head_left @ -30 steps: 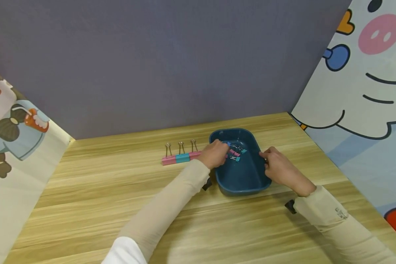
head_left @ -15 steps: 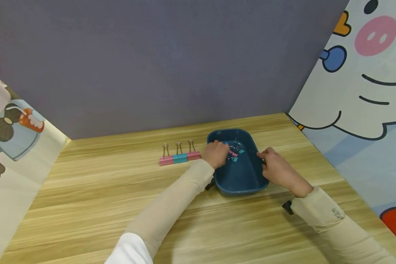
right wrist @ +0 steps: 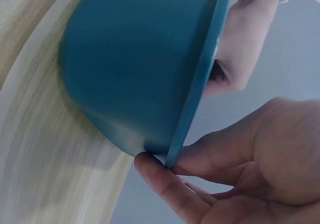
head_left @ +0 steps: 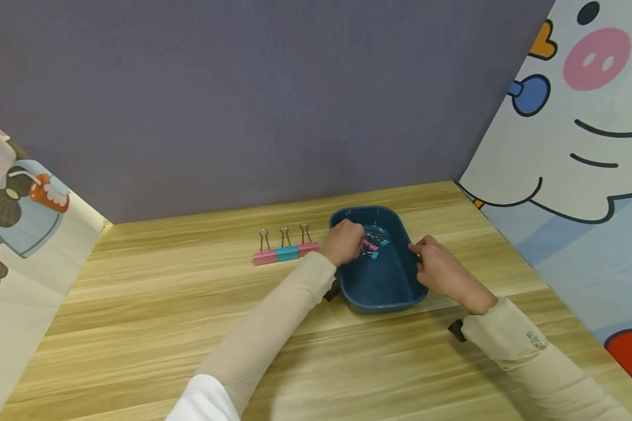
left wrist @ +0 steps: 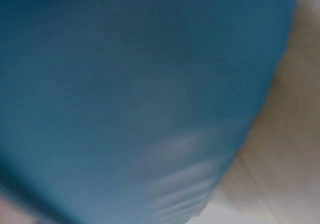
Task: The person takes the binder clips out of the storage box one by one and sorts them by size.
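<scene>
Blue bin, small clips inside

Right hand pinches the rim, grip probably steadying it; left hand dips in beside them, grip hidden, can't tell. Three large clips line up on desk, handles up, likely for stability.

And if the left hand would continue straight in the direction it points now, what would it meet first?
Probably the small pink clip inside the blue tray. The left hand points into the tray towards it, but the hand hides part of the way, so depth is unclear.
</scene>
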The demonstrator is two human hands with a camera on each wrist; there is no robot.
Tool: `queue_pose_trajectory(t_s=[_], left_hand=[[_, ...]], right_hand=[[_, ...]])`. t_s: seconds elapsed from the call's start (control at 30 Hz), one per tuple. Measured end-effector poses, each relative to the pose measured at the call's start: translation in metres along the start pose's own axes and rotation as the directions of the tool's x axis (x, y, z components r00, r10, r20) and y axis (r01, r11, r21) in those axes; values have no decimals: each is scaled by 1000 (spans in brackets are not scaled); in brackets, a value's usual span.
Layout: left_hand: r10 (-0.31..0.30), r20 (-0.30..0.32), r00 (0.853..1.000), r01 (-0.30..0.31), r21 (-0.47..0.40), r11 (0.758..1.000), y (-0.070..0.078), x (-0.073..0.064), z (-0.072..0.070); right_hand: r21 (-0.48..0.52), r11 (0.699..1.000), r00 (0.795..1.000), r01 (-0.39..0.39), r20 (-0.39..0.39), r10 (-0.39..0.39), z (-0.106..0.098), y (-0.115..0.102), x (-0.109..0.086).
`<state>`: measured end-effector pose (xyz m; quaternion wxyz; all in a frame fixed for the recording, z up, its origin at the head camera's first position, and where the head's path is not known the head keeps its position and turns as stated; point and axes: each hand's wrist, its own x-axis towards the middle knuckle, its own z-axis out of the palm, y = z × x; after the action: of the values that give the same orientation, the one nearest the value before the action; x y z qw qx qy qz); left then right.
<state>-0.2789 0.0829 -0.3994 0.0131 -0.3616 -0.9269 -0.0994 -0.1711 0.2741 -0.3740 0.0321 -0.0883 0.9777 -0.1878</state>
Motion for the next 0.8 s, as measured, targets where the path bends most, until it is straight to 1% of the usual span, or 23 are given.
queue_pose_trajectory(t_s=[0.07,0.2,0.3,0.43,0.5,0.57,0.67,0.73,0.8], left_hand=[[22,-17,1000,-22,-21,1000,-3,-2,-6],[53,-30,998,-54,-39,998,-6,-9,-24],[54,-42,998,-57,-85,995,-7,-16,-38],[62,-85,994,-73,-133,988,-12,-26,-53],[76,-121,990,-92,-137,986,-17,-31,-59],[75,-151,986,-95,-132,987,-23,-36,-65],[66,-177,982,-91,-137,986,-35,-44,-70],[50,-174,983,-75,-144,987,-43,-52,-71],[42,-163,986,-67,-150,986,-50,-60,-69]], right_hand=[[-3,1000,1000,0,1,0,1,-2,1],[-10,1000,1000,-12,9,12,2,-5,3],[-11,1000,1000,-21,20,21,2,-5,4],[-10,999,999,-35,37,36,1,-5,4],[-15,999,998,-38,39,39,0,-4,3],[-15,999,998,-40,41,40,0,-3,3],[-16,999,999,-33,33,34,-1,-2,2],[-11,1000,999,-30,29,30,-2,-2,3],[-10,1000,999,-24,25,24,-2,-3,4]])
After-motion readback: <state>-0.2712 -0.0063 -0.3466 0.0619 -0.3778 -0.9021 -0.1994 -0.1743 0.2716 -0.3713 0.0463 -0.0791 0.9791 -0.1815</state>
